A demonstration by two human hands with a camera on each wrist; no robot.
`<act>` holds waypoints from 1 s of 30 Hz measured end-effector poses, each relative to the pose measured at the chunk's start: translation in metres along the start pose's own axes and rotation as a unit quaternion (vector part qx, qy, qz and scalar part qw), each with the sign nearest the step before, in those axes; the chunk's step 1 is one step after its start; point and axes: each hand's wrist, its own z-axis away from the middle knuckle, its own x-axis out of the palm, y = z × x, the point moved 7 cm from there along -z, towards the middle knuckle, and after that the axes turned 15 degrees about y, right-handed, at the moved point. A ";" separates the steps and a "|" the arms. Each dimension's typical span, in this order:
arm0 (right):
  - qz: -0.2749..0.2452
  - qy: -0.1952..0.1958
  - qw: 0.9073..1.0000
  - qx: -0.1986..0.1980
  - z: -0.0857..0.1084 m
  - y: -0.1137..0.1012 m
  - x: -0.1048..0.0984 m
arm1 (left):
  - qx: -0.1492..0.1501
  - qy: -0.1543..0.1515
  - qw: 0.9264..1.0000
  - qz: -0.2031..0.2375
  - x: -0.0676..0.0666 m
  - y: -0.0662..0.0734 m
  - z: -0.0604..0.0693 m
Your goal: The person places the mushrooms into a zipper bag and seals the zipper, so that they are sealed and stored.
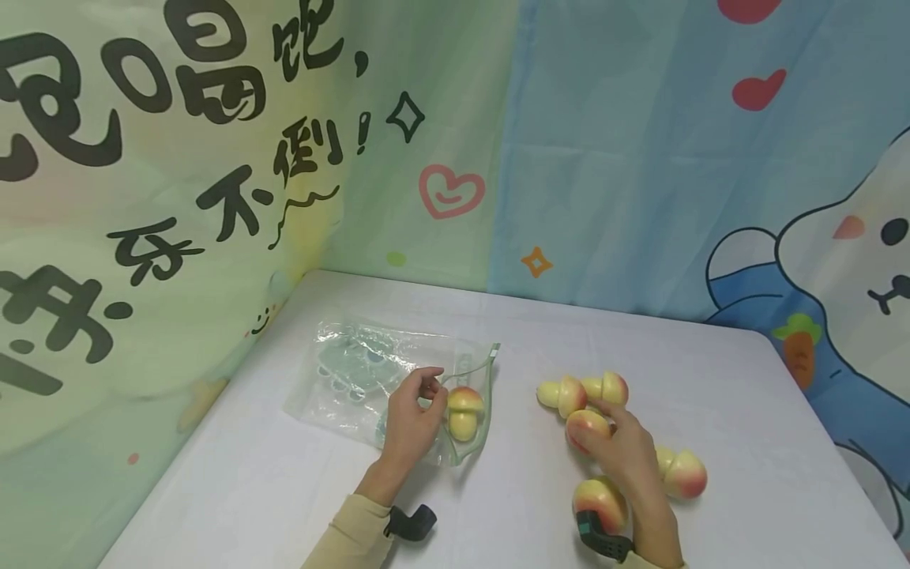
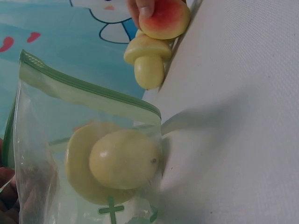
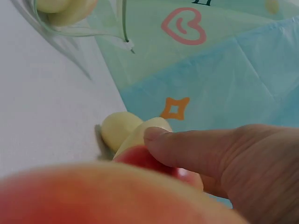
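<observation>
A clear zip bag (image 1: 419, 341) with a green-edged mouth lies on the table, its opening turned to the right. My left hand (image 1: 414, 415) pinches the bag by its mouth. Just inside the opening is a yellow toy mushroom (image 1: 464, 427) with a reddish cap, also visible through the plastic in the left wrist view. My right hand (image 1: 626, 446) grips another toy mushroom (image 1: 587, 431) by its red-tinged cap, thumb on the near side. Two more mushrooms (image 1: 570, 395) lie just beyond that hand. In the right wrist view the thumb (image 3: 161, 140) presses on the red cap.
One mushroom (image 1: 600, 502) lies near the right wrist, partly behind the black wrist camera (image 1: 600, 541). Another mushroom (image 1: 685, 474) is right of the right forearm. A white cloth covers the table (image 1: 498, 514). Printed curtains (image 1: 604, 158) hang behind and to the left.
</observation>
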 end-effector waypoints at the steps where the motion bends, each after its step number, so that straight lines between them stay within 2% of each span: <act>1: 0.001 0.000 1.000 -0.005 0.000 -0.001 0.000 | 0.000 0.000 1.000 0.000 0.000 0.000 0.000; 9: 0.014 0.002 1.000 -0.022 0.000 -0.003 0.001 | -0.004 -0.002 1.000 0.003 0.000 0.000 0.000; 17: 0.011 0.006 1.000 0.004 0.002 0.001 -0.007 | -0.008 -0.002 1.000 0.004 0.001 0.000 0.001; 25: -0.033 0.000 0.999 0.035 0.005 -0.004 -0.010 | -0.011 -0.005 1.000 0.003 0.001 -0.002 0.001; 30: -0.077 0.032 0.996 0.030 0.005 -0.015 -0.012 | -0.012 -0.004 1.000 0.003 0.000 -0.002 0.000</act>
